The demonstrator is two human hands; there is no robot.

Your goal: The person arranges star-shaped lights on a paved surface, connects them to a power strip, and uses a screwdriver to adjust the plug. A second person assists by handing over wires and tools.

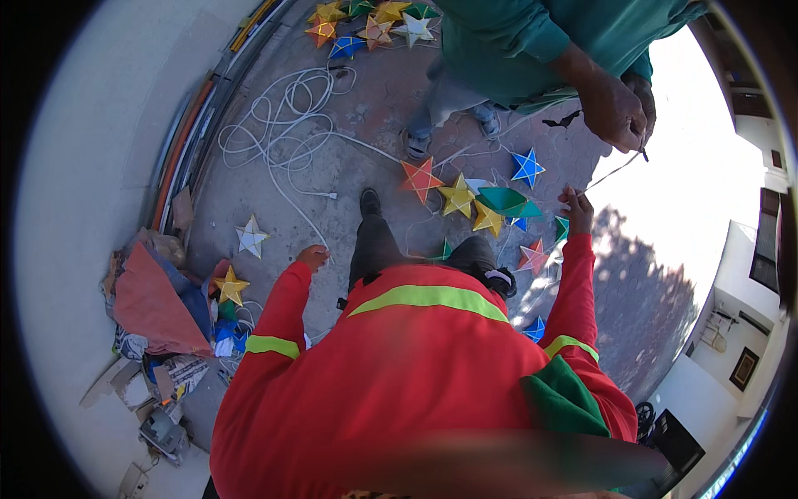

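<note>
Head view, left hand [312, 257] curled, right hand [576, 209] extended farther, pinching wire [613, 172]

No legible text, labels, numbers or signs in view. Paper scraps [187, 373] in the left-hand pile had dark marks, maybe print, too small to read. Framed panel [744, 368] on the right-hand wall was also too small; couldn't tell whether it carried lettering.

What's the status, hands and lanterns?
Left hand at white cord, grip unclear. Right hand pinching thin wire toward co-worker's hands. Star lanterns on ground. Loose coils ahead.
</note>
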